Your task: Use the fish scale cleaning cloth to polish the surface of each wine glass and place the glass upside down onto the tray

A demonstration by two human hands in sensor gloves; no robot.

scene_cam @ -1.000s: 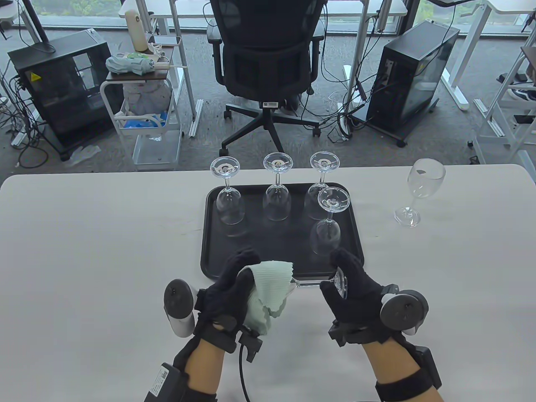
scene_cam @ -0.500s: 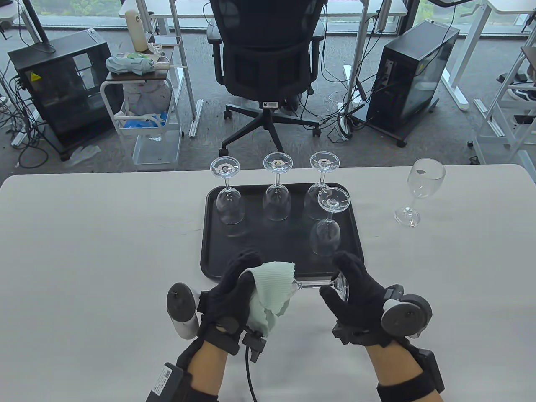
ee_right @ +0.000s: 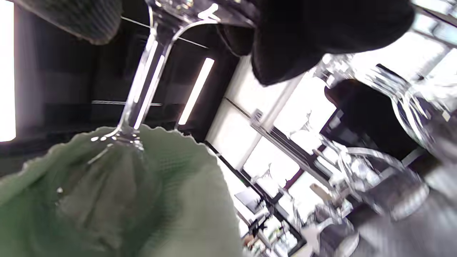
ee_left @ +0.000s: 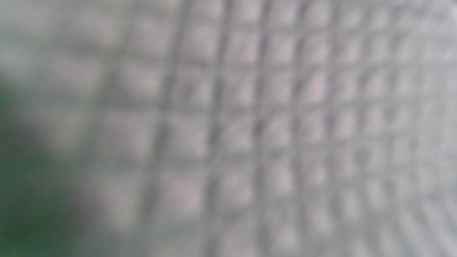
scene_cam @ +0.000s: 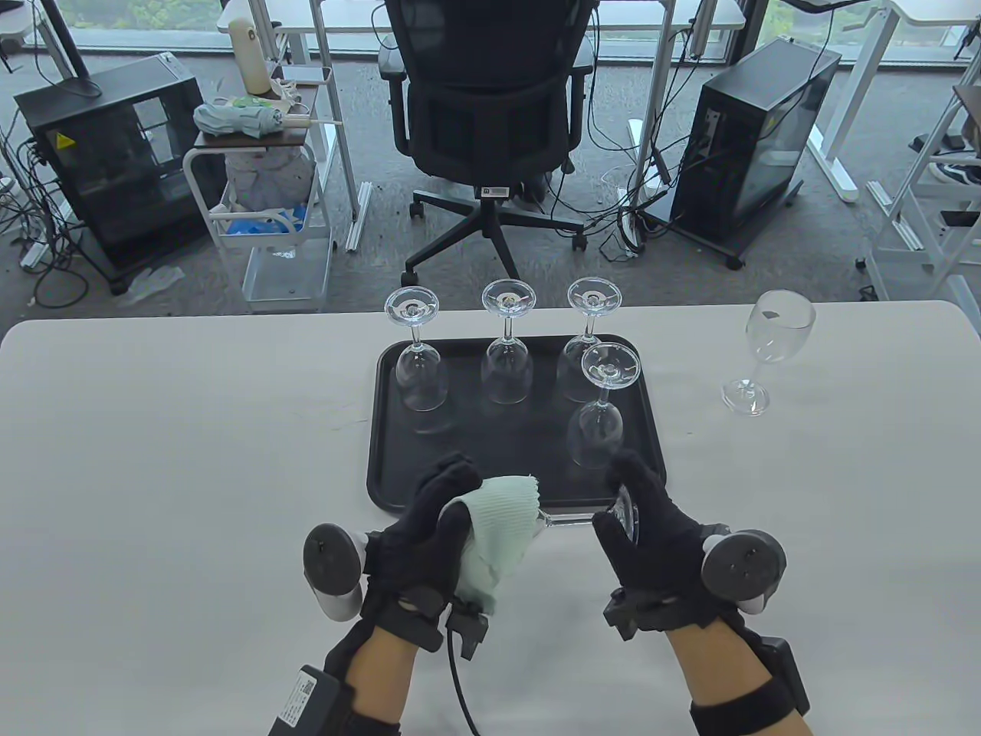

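Observation:
I hold a wine glass (scene_cam: 571,520) on its side just in front of the black tray (scene_cam: 391,475). My left hand (scene_cam: 441,521) wraps the pale green cloth (scene_cam: 498,529) around its bowl, which the cloth hides. My right hand (scene_cam: 640,525) pinches the glass's foot (scene_cam: 627,515). In the right wrist view the stem (ee_right: 142,82) runs from my fingers (ee_right: 321,32) down into the cloth (ee_right: 107,200). The left wrist view is filled by blurred cloth (ee_left: 250,125). Several glasses stand upside down on the tray, one at the front right (scene_cam: 598,429).
One upright wine glass (scene_cam: 770,345) stands on the table to the right of the tray. An office chair (scene_cam: 490,115), a white cart (scene_cam: 268,199) and computer cases stand on the floor beyond the table's far edge.
Both hands shifted slightly while holding the glass; the cloth bunched tighter around the bowl and the right hand turned a little at the foot.

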